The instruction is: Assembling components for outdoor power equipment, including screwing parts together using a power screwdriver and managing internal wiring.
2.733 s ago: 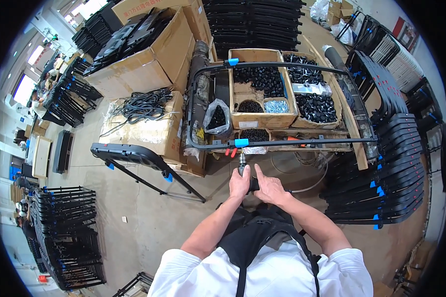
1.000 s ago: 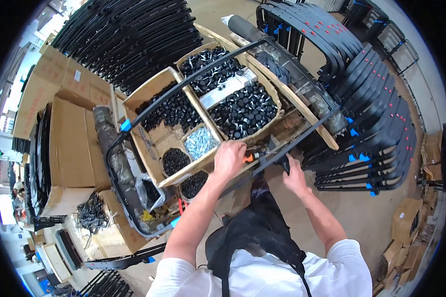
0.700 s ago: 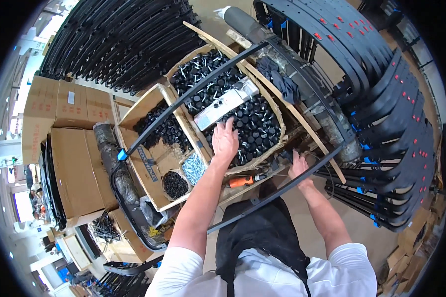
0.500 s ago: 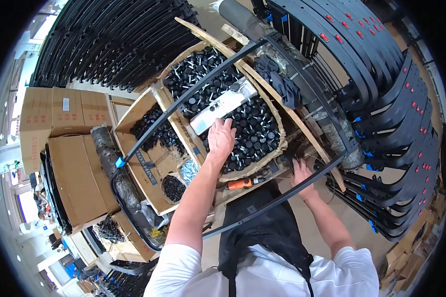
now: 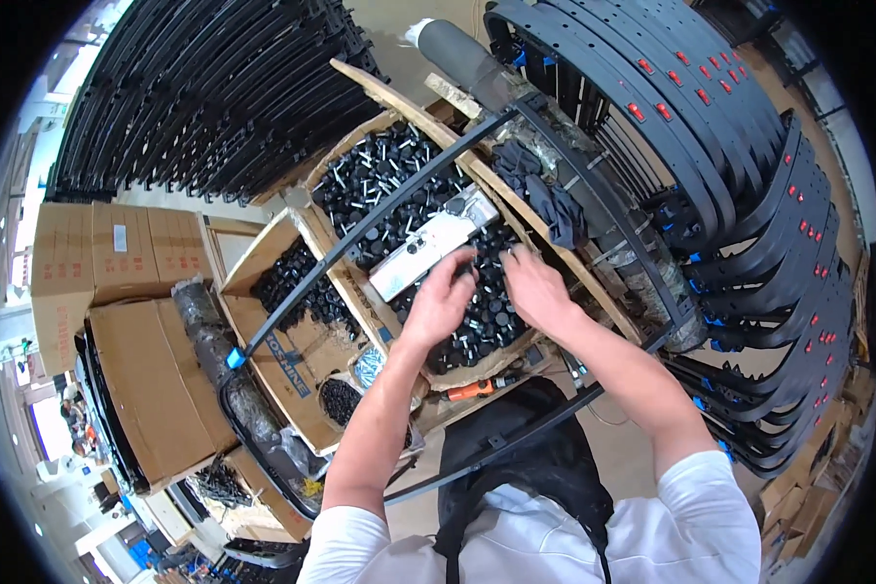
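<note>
Both my hands are over a cardboard box (image 5: 336,156) full of black round-headed feet (image 5: 492,316) with metal threaded studs. My left hand (image 5: 440,304) hovers by the lower end of a pale metal plate with a slot and holes (image 5: 428,248) that lies across the feet. Its thumb and fingers are bent and apart. To its right, my right hand (image 5: 535,287) reaches down among the feet, fingertips drawn together; whatever they may hold is hidden. A black tubular frame (image 5: 399,202) spans the box and passes around my arms.
An orange-handled power tool (image 5: 470,390) lies at the box's near edge. On the left, a partitioned wooden tray (image 5: 307,219) contains small black parts and a tub of screws (image 5: 341,400). Racked black curved frames (image 5: 769,282) stand right, black bars (image 5: 204,97) far left. Dark cloth (image 5: 545,195) hangs over a board.
My right hand has come up from beside the box's near right corner into the feet. My left hand has moved off the metal plate, slightly right and nearer me.
</note>
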### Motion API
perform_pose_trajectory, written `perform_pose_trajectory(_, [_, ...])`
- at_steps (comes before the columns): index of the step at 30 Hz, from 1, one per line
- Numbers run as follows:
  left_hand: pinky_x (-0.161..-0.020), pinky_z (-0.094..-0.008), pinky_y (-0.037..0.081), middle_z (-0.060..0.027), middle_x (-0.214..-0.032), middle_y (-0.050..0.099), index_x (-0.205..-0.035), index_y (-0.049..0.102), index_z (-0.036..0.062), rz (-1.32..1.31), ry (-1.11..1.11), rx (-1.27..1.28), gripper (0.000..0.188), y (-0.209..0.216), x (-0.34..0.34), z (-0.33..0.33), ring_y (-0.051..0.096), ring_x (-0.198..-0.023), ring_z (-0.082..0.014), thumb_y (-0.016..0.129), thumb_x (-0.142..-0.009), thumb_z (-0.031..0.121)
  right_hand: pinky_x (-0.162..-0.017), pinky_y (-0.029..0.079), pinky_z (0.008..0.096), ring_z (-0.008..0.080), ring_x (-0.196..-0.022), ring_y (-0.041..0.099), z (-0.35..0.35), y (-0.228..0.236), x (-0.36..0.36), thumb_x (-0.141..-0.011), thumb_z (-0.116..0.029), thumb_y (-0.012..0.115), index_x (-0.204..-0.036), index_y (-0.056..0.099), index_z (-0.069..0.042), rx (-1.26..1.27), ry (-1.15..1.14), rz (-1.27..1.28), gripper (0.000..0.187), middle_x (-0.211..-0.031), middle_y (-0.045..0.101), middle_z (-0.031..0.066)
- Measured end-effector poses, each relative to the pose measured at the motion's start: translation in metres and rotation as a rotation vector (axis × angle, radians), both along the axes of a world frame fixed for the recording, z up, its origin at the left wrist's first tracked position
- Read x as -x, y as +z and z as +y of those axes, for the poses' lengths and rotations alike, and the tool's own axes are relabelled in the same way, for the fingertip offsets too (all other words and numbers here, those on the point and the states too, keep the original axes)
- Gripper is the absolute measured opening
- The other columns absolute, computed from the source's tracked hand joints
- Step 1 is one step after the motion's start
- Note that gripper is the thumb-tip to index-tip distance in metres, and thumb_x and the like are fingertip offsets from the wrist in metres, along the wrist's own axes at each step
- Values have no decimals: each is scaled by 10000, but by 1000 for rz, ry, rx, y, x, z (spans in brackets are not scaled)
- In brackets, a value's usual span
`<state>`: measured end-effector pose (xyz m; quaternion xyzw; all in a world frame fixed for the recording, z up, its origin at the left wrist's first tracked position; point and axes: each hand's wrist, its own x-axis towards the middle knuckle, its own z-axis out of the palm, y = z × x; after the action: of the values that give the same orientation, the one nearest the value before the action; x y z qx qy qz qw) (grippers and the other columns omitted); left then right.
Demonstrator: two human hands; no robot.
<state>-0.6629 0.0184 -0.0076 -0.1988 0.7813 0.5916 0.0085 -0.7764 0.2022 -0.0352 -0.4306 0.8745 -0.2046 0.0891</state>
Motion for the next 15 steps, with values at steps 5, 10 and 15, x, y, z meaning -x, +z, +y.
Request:
perform_pose_trajectory(5, [-968,-332,536,-119,-1250,716,-1487,581,41,-32,91,-136,431,30,75,-45,685,-1112,-179,489,-1112,233,-767,626,329,253,-1017,695,-49,-24,-2,-993,-198,623,-1041,692,-95,-423,38,220,133,-1220,585,137])
perform_pose_trajectory(10, [-965,-313,526,-86,-1189,741,-1419,640,52,241,84,61,376,36,176,-53,681,-1039,-164,605,-1077,204,-794,608,406,298,-1020,689,-32,-40,4,-999,-172,570,-1002,652,-102,-193,216,20,108,-1152,628,153])
perform_pose_trajectory(15, [-1028,-335,512,-101,-1246,739,-1427,650,91,295,-11,107,403,27,243,-70,684,-1124,-197,666,-1060,256,-908,580,521,425,-1111,689,-19,-25,-26,-998,-80,493,-1223,580,-30,-141,111,-323,246,-1179,642,244])
